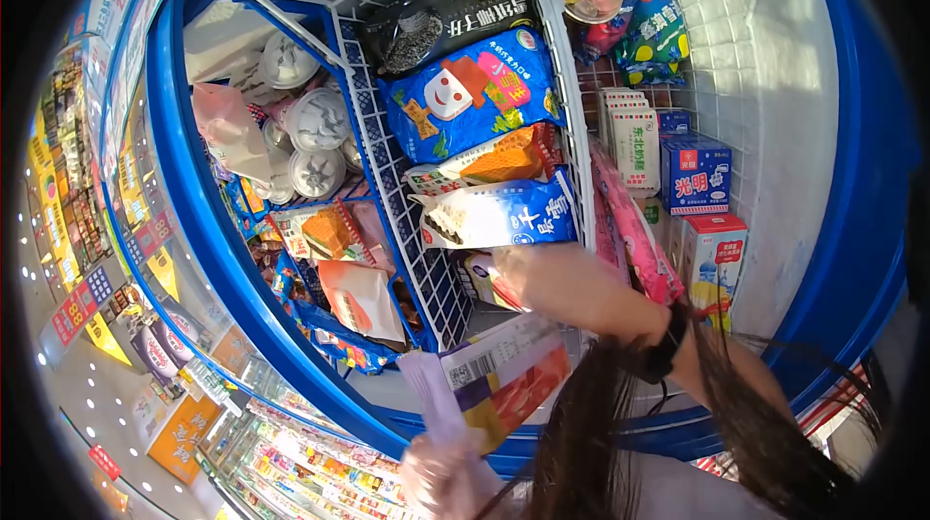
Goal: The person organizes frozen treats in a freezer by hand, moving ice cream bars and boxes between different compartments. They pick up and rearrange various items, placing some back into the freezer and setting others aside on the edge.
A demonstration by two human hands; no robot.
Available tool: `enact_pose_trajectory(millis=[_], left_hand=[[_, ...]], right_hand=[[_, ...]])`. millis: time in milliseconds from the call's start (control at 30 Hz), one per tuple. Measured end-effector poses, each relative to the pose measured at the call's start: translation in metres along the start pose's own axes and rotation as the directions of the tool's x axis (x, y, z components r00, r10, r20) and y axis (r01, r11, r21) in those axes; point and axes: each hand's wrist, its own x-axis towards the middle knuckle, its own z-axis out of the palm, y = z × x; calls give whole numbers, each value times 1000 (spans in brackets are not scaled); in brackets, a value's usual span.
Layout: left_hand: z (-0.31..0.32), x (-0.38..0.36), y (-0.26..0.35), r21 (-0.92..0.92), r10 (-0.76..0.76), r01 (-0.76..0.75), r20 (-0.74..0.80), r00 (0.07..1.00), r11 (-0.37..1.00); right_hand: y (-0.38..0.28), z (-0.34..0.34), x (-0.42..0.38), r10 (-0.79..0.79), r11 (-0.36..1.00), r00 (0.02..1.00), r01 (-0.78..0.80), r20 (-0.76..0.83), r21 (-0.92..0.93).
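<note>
My right hand (552, 283), with a black band on the wrist, reaches down into the middle wire basket (431, 278). Its fingers are curled over a small white and purple ice cream packet (484, 280), which they partly hide. Right beside them lies a blue and white ice cream bag (504, 215). Low in view, my left hand (446, 472) is closed round the pale purple flap of a carton (504, 370). This carton has a barcode, a yellow patch and a red-orange picture, and is held tilted at the freezer's near edge.
A large blue ice cream bag (475, 94) and a black one (455, 16) fill the basket's far end. Lidded cups (315, 118) and more packets are at left. Blue boxes (696, 176) stand at right. The blue freezer rim (291, 346) curves round; dark hair (591, 423) hangs in front.
</note>
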Motion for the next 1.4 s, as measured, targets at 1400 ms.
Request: enact_pose_trajectory(millis=[1400], left_hand=[[92,51,-57,386,-18,-220,525,851,896]], right_hand=[[-19,61,22,106,971,954,-159,-279,-176]])
